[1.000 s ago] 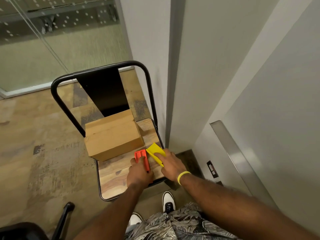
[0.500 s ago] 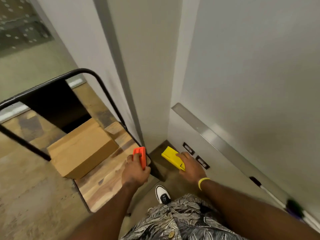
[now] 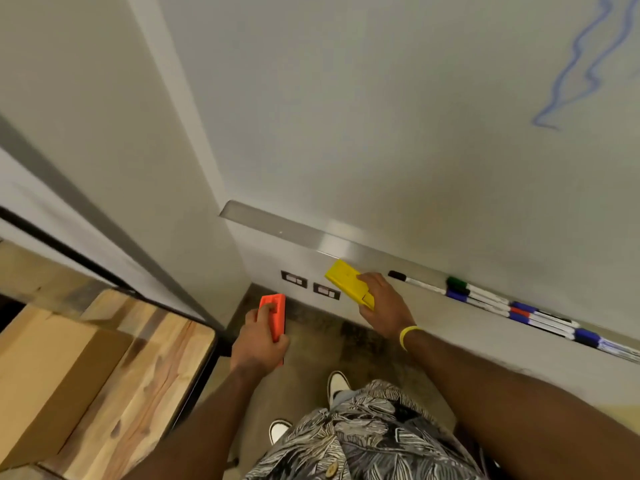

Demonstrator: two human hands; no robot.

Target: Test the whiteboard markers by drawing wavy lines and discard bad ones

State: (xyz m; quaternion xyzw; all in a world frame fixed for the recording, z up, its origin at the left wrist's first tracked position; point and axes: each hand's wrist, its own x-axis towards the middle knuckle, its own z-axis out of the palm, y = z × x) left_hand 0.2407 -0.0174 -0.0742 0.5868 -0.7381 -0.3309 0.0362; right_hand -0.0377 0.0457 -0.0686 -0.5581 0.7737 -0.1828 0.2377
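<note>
Markers (image 3: 458, 294) along whiteboard ledge (image 3: 311, 233)

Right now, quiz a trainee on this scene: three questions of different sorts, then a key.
1. True or false: the left hand grips the orange block.
2. The right hand grips: A the orange block; B the yellow block; C nothing.
3. Fill in: the wavy lines on the whiteboard are ____.

Key: 1 true; 2 B; 3 blue.
</note>
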